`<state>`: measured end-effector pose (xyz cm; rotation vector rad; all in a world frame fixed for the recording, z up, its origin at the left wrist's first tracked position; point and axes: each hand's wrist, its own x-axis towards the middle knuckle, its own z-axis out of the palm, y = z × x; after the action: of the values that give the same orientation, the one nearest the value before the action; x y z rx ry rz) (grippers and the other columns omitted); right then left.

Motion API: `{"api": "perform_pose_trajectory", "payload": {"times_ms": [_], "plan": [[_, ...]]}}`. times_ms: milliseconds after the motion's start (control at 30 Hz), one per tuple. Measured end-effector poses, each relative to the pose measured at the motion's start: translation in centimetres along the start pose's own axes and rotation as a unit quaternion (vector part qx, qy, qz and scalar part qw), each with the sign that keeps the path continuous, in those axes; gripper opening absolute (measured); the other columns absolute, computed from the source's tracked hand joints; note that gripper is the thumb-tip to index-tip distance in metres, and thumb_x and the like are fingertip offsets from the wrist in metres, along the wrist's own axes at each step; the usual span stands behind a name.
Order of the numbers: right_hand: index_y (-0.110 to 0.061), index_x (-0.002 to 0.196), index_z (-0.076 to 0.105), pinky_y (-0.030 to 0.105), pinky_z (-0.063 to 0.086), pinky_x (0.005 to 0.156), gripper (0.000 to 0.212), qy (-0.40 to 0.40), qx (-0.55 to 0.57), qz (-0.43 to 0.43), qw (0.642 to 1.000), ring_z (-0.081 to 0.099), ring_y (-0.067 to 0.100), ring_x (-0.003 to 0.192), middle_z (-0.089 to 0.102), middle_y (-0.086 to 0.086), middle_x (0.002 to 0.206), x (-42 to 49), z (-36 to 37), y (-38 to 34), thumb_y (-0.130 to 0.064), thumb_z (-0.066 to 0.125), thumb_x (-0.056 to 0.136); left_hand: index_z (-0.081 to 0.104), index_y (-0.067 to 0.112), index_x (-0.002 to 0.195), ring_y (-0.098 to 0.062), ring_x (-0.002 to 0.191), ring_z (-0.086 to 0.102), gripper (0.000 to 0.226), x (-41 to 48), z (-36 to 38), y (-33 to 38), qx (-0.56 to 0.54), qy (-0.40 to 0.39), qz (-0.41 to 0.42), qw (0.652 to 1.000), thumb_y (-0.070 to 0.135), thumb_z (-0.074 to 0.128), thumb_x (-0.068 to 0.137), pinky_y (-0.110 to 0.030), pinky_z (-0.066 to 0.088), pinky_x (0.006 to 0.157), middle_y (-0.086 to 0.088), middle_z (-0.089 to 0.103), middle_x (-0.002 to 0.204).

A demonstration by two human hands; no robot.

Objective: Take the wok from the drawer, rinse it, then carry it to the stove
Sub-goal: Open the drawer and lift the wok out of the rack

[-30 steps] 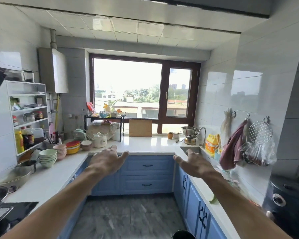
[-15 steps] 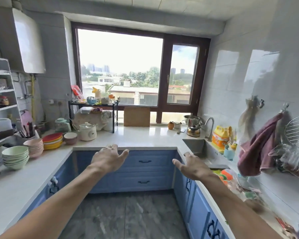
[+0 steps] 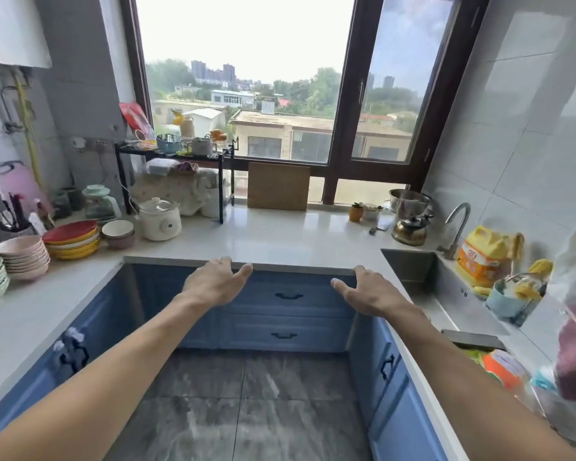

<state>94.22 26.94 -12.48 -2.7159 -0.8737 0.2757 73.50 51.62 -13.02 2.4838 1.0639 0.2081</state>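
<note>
Two blue drawers sit shut under the far counter: an upper drawer [image 3: 290, 296] and a lower drawer [image 3: 285, 335], each with a dark handle. My left hand [image 3: 215, 282] and my right hand [image 3: 368, 291] are stretched out in front of the upper drawer, fingers apart, holding nothing. The steel sink [image 3: 423, 281] with its tap [image 3: 457, 224] lies at the right. No wok and no stove are in view.
The white counter [image 3: 273, 241] runs in a U around a grey tiled floor [image 3: 246, 400]. Stacked bowls [image 3: 22, 257], plates [image 3: 72, 239] and a white cooker [image 3: 160, 219] stand at the left. A kettle [image 3: 409, 227] and a yellow bottle [image 3: 484, 256] flank the sink.
The view has moved forward and tipped down toward the far drawers. Both hands stay outstretched and empty. The stove at the left has dropped out of sight.
</note>
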Motion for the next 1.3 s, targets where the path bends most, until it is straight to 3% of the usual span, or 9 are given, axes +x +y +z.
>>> {"api": "perform_pose_trajectory", "payload": {"times_ms": [267, 467, 633, 867, 967, 1067, 1167, 1233, 1300], "plan": [[-0.011, 0.163, 0.038, 0.046, 0.043, 0.119, 0.092, -0.068, 0.059, 0.048, 0.995, 0.050, 0.032, 0.148, 0.050, 0.012, 0.163, 17.6, 4.7, 0.6, -0.076, 0.047, 0.097, 0.064, 0.021, 0.135, -0.024, 0.109, 0.061, 0.071, 18.0, 6.6, 0.2, -0.029, -0.069, -0.014, 0.997, 0.077, 0.034, 0.103, -0.043, 0.051, 0.092, -0.001, 0.070, 0.131], [-0.013, 0.151, 0.053, 0.037, 0.050, 0.102, 0.074, -0.127, 0.118, 0.062, 0.983, 0.063, 0.026, 0.130, 0.064, 0.006, 0.146, 28.7, 11.1, 2.8, -0.066, 0.054, 0.099, 0.068, 0.023, 0.124, -0.022, 0.107, 0.066, 0.065, 28.7, 14.3, 1.0, -0.062, -0.133, -0.043, 0.988, 0.077, 0.038, 0.102, -0.042, 0.053, 0.093, 0.007, 0.069, 0.113], [-0.027, 0.114, 0.072, 0.037, 0.058, 0.094, 0.027, -0.176, 0.164, 0.036, 0.970, 0.070, 0.015, 0.106, 0.075, -0.006, 0.115, 39.8, 20.4, 7.0, -0.046, 0.061, 0.099, 0.076, 0.034, 0.112, -0.011, 0.102, 0.075, 0.050, 37.5, 26.1, 0.8, -0.176, -0.158, -0.074, 0.969, 0.077, 0.057, 0.093, -0.042, 0.062, 0.097, 0.014, 0.079, 0.107], [-0.028, 0.098, 0.074, 0.046, 0.065, 0.090, 0.019, -0.237, 0.277, 0.081, 0.928, 0.078, 0.007, 0.085, 0.081, -0.007, 0.094, 53.7, 36.8, 12.5, -0.042, 0.062, 0.098, 0.081, 0.033, 0.092, -0.006, 0.083, 0.079, 0.049, 47.5, 45.0, -2.8, -0.251, -0.145, -0.178, 0.940, 0.080, 0.072, 0.078, -0.038, 0.064, 0.091, 0.016, 0.083, 0.088], [-0.024, 0.107, 0.072, 0.049, 0.064, 0.095, 0.024, -0.231, 0.326, 0.107, 0.910, 0.080, 0.009, 0.083, 0.081, -0.005, 0.098, 58.6, 43.8, 14.2, -0.046, 0.067, 0.099, 0.080, 0.033, 0.097, -0.006, 0.081, 0.080, 0.056, 51.2, 51.6, -5.0, -0.275, -0.128, -0.210, 0.929, 0.083, 0.076, 0.071, -0.037, 0.064, 0.089, 0.015, 0.083, 0.089], [-0.025, 0.121, 0.064, 0.051, 0.063, 0.098, 0.049, -0.190, 0.376, 0.142, 0.896, 0.080, 0.016, 0.092, 0.075, -0.010, 0.108, 62.8, 50.4, 15.0, -0.064, 0.072, 0.091, 0.075, 0.036, 0.112, -0.008, 0.084, 0.081, 0.068, 55.4, 57.5, -7.5, -0.289, -0.119, -0.211, 0.926, 0.086, 0.079, 0.066, -0.038, 0.063, 0.090, 0.013, 0.082, 0.096], [-0.025, 0.110, 0.066, 0.053, 0.063, 0.097, 0.071, -0.142, 0.424, 0.160, 0.880, 0.078, 0.024, 0.098, 0.074, -0.005, 0.113, 66.4, 55.1, 15.3, -0.084, 0.074, 0.072, 0.071, 0.030, 0.120, -0.012, 0.088, 0.080, 0.068, 59.1, 62.6, -9.1, -0.317, -0.125, -0.214, 0.915, 0.076, 0.086, 0.072, -0.034, 0.062, 0.085, 0.008, 0.081, 0.102], [-0.023, 0.097, 0.070, 0.054, 0.063, 0.096, 0.062, -0.124, 0.453, 0.156, 0.869, 0.079, 0.026, 0.098, 0.079, 0.002, 0.105, 68.0, 56.8, 15.2, -0.080, 0.077, 0.074, 0.072, 0.023, 0.109, -0.011, 0.087, 0.077, 0.058, 61.1, 65.0, -9.4, -0.327, -0.115, -0.213, 0.914, 0.069, 0.088, 0.077, -0.024, 0.054, 0.073, 0.006, 0.080, 0.096], [-0.016, 0.087, 0.071, 0.050, 0.065, 0.092, 0.039, -0.106, 0.484, 0.162, 0.853, 0.080, 0.029, 0.094, 0.082, 0.011, 0.098, 68.7, 57.7, 14.9, -0.054, 0.080, 0.090, 0.070, 0.017, 0.085, -0.013, 0.077, 0.074, 0.048, 62.4, 66.5, -9.3, -0.349, -0.079, -0.214, 0.909, 0.059, 0.091, 0.080, -0.015, 0.046, 0.059, 0.002, 0.079, 0.083]]}}
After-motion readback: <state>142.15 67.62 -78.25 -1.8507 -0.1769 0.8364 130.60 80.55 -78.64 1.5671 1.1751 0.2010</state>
